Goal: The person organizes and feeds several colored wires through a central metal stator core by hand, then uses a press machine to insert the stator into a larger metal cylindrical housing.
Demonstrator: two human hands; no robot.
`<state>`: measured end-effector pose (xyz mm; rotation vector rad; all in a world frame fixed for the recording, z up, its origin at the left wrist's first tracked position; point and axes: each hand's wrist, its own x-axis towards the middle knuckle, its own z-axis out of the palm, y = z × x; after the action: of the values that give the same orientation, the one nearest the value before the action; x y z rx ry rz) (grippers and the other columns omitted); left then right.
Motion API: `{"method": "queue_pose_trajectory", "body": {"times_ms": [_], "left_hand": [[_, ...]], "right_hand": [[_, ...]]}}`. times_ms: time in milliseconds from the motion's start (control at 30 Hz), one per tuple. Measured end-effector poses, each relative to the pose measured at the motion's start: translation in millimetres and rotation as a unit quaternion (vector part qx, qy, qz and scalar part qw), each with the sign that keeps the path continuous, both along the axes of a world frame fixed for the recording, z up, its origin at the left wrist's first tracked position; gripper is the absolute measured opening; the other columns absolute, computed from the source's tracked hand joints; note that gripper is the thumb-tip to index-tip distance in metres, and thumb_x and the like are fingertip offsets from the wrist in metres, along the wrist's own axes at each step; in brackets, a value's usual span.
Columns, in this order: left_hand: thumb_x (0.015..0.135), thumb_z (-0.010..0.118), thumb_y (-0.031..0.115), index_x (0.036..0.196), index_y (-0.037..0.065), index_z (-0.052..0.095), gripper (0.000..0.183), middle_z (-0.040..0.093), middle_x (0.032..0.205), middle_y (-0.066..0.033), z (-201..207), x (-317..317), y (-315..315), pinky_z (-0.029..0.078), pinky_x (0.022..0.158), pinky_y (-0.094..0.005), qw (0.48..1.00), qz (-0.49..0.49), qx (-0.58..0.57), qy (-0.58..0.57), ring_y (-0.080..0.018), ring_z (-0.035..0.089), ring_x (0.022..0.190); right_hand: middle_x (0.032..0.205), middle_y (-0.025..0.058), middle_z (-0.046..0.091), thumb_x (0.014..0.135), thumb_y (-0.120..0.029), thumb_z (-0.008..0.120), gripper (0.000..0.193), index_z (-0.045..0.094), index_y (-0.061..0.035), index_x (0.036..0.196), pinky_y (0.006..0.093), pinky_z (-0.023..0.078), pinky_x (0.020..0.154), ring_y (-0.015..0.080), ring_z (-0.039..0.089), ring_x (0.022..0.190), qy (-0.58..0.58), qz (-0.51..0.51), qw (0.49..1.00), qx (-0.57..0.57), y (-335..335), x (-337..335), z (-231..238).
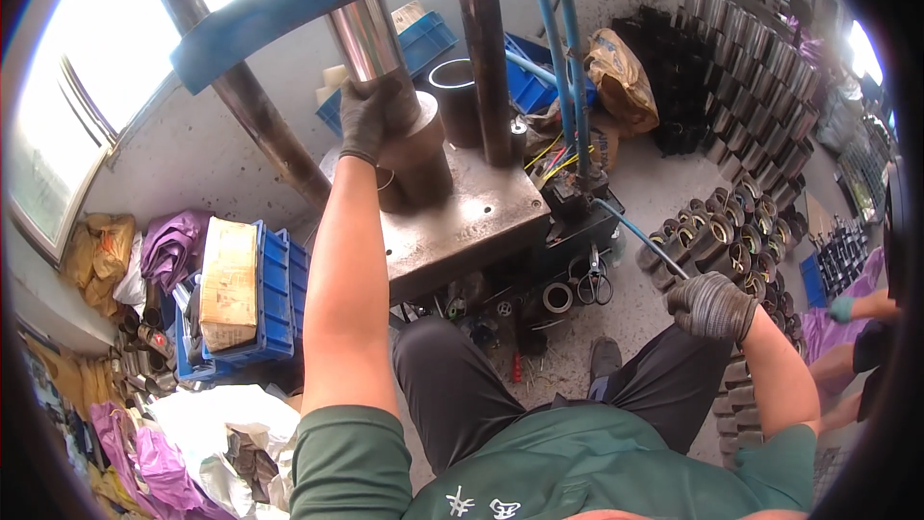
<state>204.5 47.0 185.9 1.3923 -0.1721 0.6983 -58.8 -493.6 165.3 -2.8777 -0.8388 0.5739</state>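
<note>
My left hand [371, 116], in a dark work glove, reaches up to the press. Its fingers are wrapped against a dark metal cylinder [396, 120] directly below the shiny press ram [366, 37]. A wider steel cylinder block [419, 169] supports that piece on the press table [472, 217]. Where the ram meets the piece, my glove partly hides the contact. Out to the right, my right hand [712, 306], gloved in striped grey, is closed around the end of a blue lever [640, 236]. The lever runs back to the valve beside the press.
Steel columns [481, 67] and a blue crossbeam [327, 0] frame the press. Blue crates [274, 294] with a cardboard box stand left. Scissors [594, 281] hang below the table. Stacked metal sleeves [746, 67] and ring-shaped parts [731, 241] fill the right, near another person's gloved hand [840, 309].
</note>
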Motion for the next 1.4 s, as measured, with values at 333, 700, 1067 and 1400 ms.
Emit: {"method": "queue_pose_trajectory", "body": {"times_ms": [333,700,1067,1400], "left_hand": [[0.077,0.091,0.018,0.128,0.003,0.053,0.066,0.066,0.116,-0.0108,2.2,-5.3,-1.7,0.056,0.086,-0.0320,1.000,-0.011,0.006,0.012,-0.0208,0.066,0.102],[0.076,0.091,0.016,0.130,0.003,0.052,0.068,0.066,0.116,-0.0113,-3.7,4.1,6.9,0.058,0.086,-0.0327,1.000,-0.023,0.001,-0.012,-0.0209,0.067,0.102],[0.077,0.093,0.020,0.131,-0.001,0.052,0.071,0.068,0.115,-0.0108,1.3,-6.2,-2.8,0.059,0.085,-0.0313,1.000,-0.023,0.019,-0.003,-0.0200,0.068,0.101],[0.075,0.090,0.013,0.136,0.004,0.051,0.073,0.067,0.121,-0.0109,9.8,-12.8,-8.1,0.057,0.095,-0.0346,0.998,0.014,0.059,0.000,-0.0230,0.065,0.111]], "right_hand": [[0.093,0.0175,0.074,0.081,-0.021,0.065,0.023,0.075,-0.0091,0.097,0.0484,0.057,0.084,0.0368,0.072,0.088,-0.015,-0.023,0.998,0.055,-7.8,8.7,3.0],[0.095,0.0197,0.070,0.092,-0.008,0.063,0.014,0.067,-0.0037,0.105,0.0447,0.057,0.077,0.0370,0.070,0.086,-0.477,-0.039,0.829,0.290,53.5,115.8,70.7],[0.100,0.0161,0.073,0.091,-0.015,0.064,0.031,0.067,-0.0040,0.119,0.0459,0.060,0.079,0.0315,0.073,0.089,-0.175,-0.115,0.952,0.225,30.9,52.4,48.6],[0.086,0.0187,0.071,0.085,-0.025,0.062,0.025,0.072,-0.0067,0.100,0.0509,0.056,0.077,0.0397,0.070,0.083,-0.053,-0.033,0.998,0.027,16.0,0.8,14.5]]}}
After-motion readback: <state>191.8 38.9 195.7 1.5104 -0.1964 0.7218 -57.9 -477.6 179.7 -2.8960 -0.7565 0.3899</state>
